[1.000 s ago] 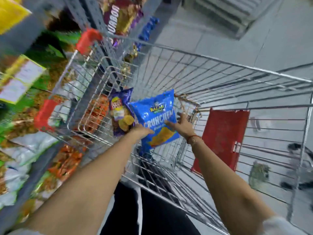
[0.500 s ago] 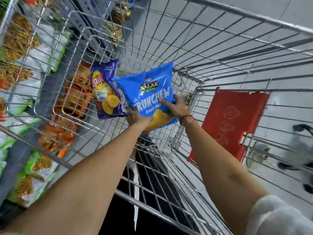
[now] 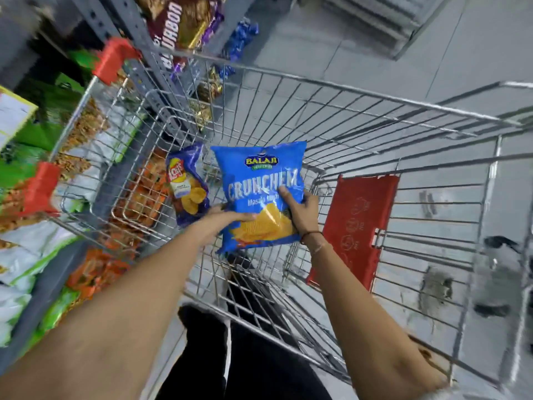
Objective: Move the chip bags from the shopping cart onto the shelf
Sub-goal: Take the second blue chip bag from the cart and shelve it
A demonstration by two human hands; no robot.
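Both hands on the blue chip bag over the cart

My left hand and right hand clasp the blue chip bag above the shopping cart; a purple chip bag stands just left.

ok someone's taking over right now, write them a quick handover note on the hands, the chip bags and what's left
Left hand: gripping the lower left edge of the blue Balaji Crunchem bag.
Right hand: gripping the same bag's right side, thumb across its front.
The bag is held upright over the shopping cart, not yet shelved.
A purple Lay's bag leans inside the cart, untouched.
The shelf stands on the left, stocked with snack packs.
Left to do: shelve the Crunchem bag, then the Lay's bag.
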